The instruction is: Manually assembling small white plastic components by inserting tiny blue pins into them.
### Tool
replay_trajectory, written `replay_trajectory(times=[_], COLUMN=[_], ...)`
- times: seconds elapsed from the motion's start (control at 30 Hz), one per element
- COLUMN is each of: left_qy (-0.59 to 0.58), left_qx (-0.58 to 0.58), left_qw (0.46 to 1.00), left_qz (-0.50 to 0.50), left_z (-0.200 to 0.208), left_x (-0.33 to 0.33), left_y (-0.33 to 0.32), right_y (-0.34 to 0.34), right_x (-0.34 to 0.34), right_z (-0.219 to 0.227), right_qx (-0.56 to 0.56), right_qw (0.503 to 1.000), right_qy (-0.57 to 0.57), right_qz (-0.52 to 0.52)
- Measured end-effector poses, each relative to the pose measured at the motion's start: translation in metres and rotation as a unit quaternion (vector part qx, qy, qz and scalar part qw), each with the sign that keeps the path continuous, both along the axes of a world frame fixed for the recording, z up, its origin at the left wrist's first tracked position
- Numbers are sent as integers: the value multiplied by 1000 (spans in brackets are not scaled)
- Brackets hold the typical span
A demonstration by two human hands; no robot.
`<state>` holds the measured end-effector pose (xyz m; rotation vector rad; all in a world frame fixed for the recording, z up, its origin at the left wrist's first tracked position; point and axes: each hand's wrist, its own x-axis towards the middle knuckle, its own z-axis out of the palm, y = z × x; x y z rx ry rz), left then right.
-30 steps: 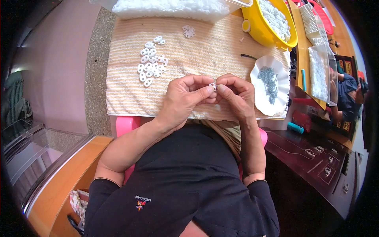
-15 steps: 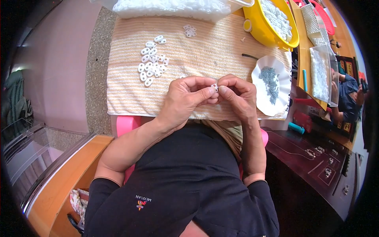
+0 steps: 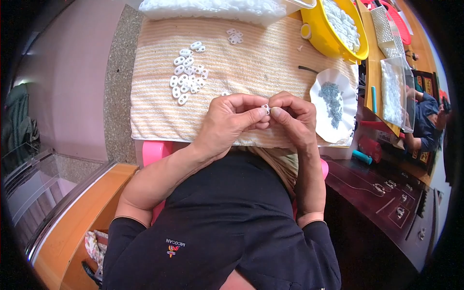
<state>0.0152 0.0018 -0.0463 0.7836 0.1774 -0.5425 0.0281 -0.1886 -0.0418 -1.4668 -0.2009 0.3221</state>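
Observation:
Above the towel's near edge, my two hands meet fingertip to fingertip. My left hand (image 3: 227,116) is closed, pinching a small white plastic piece (image 3: 266,109) with round holes between thumb and fingers. My right hand (image 3: 296,121), also closed, presses thumb and index finger on the same piece from the right. Whether anything smaller sits in the right fingertips is hidden. Left of my hands lies a loose group of white oval two-holed plastic pieces (image 3: 179,69). A white fluted dish (image 3: 320,121) to the right contains many tiny dark grey pieces (image 3: 331,104).
Under everything is a striped beige towel (image 3: 154,113). A clear tub (image 3: 212,18) of white pieces stands at the far edge, beside a yellow basket (image 3: 316,42). A small white cluster (image 3: 235,36) and a thin dark rod (image 3: 308,69) lie on the towel.
Both hands keep their pinch on the white piece, with only a slight shift of the fingertips. The whole view has moved a little.

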Motion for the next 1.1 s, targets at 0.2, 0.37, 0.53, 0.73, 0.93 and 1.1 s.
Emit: replay_trajectory(times=[0.2, 0.37, 0.53, 0.73, 0.93, 1.1], left_qy=[-16, -30, -34, -46, -99, -93], left_qx=[24, 41, 52, 72, 115, 87], left_qw=[1000, 999, 998, 996, 988, 992], left_qz=[-3, 1, 10, 17, 21, 16], left_z=[1, -3, -5, -5, -7, -3], left_x=[1, -1, -2, -4, -6, -3], left_y=[0, 0, -2, -2, -2, -2], right_y=[-1, 1, 1, 2, 4, 4], right_x=[0, -2, -2, -3, -3, -5], right_z=[-2, -1, -7, -4, 0, 4], right_qx=[-24, -55, -83, -89, -104, -83], right_qw=[999, 998, 991, 992, 990, 994], right_qy=[-28, -44, -103, -94, -98, -69], right_qz=[6, 2, 4, 6, 9, -6])
